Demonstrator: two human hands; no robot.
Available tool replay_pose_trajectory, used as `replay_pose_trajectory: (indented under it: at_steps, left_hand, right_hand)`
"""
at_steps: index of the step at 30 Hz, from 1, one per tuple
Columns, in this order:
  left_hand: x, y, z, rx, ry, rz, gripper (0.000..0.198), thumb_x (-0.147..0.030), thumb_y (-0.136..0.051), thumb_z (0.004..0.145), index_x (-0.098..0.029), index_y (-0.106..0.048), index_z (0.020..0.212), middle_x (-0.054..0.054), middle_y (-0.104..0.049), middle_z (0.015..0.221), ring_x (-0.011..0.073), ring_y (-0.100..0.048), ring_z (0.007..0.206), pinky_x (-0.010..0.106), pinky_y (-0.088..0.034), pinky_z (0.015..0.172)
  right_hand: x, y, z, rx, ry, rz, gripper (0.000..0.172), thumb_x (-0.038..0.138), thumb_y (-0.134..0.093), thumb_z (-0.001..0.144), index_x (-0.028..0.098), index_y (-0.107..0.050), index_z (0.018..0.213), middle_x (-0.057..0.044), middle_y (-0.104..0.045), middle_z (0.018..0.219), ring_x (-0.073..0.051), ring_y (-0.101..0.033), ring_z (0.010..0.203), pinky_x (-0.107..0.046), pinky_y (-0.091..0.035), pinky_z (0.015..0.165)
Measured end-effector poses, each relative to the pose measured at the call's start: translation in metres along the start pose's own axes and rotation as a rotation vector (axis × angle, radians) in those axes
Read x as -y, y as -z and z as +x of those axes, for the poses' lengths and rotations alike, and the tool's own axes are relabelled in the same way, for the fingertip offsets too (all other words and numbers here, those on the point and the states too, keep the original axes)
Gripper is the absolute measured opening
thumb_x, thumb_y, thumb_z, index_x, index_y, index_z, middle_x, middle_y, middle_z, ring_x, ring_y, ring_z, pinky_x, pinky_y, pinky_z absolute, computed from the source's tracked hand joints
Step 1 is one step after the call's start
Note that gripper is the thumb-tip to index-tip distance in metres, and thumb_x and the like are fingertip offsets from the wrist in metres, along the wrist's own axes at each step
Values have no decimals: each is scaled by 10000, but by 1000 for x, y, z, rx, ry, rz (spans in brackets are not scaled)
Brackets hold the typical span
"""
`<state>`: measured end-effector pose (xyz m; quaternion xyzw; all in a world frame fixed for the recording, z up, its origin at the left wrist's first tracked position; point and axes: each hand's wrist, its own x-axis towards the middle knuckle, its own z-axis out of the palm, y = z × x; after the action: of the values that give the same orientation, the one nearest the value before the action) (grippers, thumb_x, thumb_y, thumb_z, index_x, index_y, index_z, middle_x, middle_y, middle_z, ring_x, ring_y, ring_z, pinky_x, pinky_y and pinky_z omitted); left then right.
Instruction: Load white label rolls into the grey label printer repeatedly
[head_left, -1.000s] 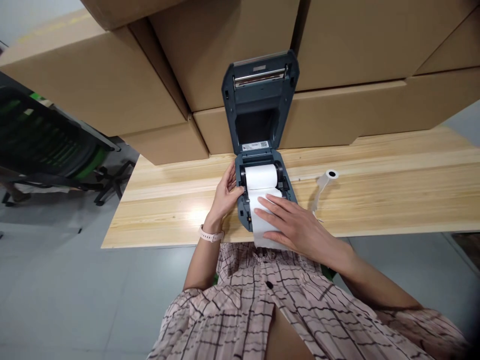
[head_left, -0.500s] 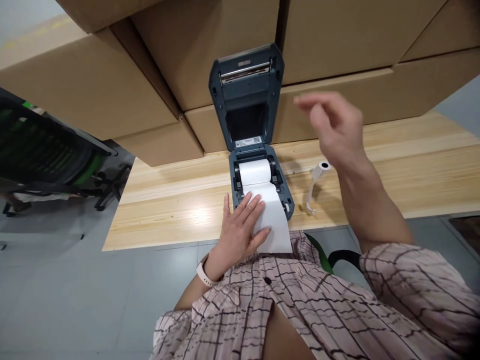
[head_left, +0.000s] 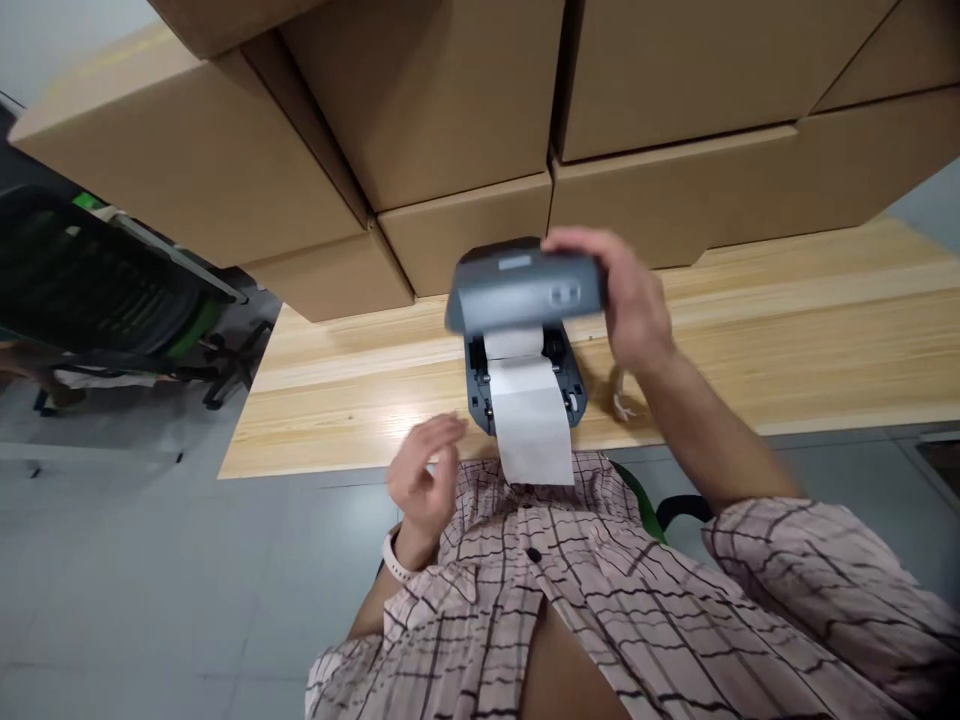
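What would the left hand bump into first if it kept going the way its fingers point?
Most likely the printer's grey base, at its near left corner, just beside the paper strip. The left hand is blurred and raised, so depth is unsure. The right hand holds the lid above.

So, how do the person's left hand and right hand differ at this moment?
The right hand grips the printer lid, which tilts halfway over the paper roll; the left hand holds nothing, fingers curled. The right hand is above the wooden table; the left hand is off its near edge, close to the shirt. Only the left wrist wears a pale watch. Both are bare.
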<state>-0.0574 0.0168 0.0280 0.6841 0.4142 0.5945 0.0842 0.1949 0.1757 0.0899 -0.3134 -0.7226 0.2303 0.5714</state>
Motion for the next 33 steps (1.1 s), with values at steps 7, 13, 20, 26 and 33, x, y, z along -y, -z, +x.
replay_pose_trajectory:
  at_steps: [7, 13, 20, 26, 33]
  left_hand:
    - [30, -34, 30, 23, 585, -278, 722, -632, -757, 963, -368, -541, 1599, 56, -436, 1783, 341, -338, 1701, 541, -317, 1397]
    - [36, -51, 37, 178, 835, -537, 1061, -688, -852, 844, -333, -353, 1710, 102, -356, 1827, 381, -333, 1699, 533, -347, 1387]
    - [37, -48, 28, 198, 730, -494, 995, -645, -795, 924, -350, -297, 1733, 120, -396, 1803, 370, -408, 1660, 537, -381, 1357]
    - [41, -54, 29, 200, 656, -476, 924, -658, -771, 938, -326, -376, 1704, 108, -388, 1806, 360, -380, 1672, 477, -380, 1351]
    - [17, -31, -19, -134, 458, -47, 397, -549, -760, 974, -259, -735, 1245, 92, -743, 1272, 232, -707, 1145, 345, -590, 910]
  right_hand:
    - [8, -27, -104, -142, -19, -91, 261, 353, -619, 1063, 383, -780, 1267, -11, -792, 1349, -316, -644, 1445, -644, -467, 1257]
    - [-9, -26, -115, -54, -535, 327, 1065, 701, -834, 840, 384, -335, 1726, -59, -345, 1830, -351, -315, 1704, -616, -350, 1367]
    - [-1, -22, -119, 18, -705, 470, 1182, 674, -879, 811, 383, -241, 1763, -27, -315, 1841, -318, -255, 1728, -572, -297, 1404]
    - [0, -26, -120, -12, -660, 426, 1121, 689, -835, 844, 385, -257, 1755, -17, -302, 1846, -325, -260, 1726, -571, -305, 1401]
    - [-8, -29, -125, -61, -583, 340, 1084, 747, -789, 855, 380, -282, 1740, -37, -276, 1856, -332, -205, 1740, -570, -239, 1420]
